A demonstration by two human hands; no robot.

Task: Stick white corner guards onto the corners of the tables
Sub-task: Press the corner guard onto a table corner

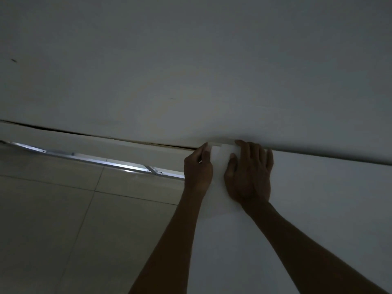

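Observation:
A white table (307,209) fills the lower right, its far left corner against the wall. A white corner guard (216,146) sits on that corner, dimly lit and hard to tell from the tabletop. My left hand (198,168) is at the table's left edge, fingers curled round the side of the corner with the thumb on top of the guard. My right hand (249,172) lies flat on the tabletop, its straight fingers reaching to the back edge beside the guard.
A white wall (191,71) rises right behind the table. Along its foot runs a white skirting board (84,139) and a shiny metal strip (106,162). Beige floor tiles (74,219) cover the lower left.

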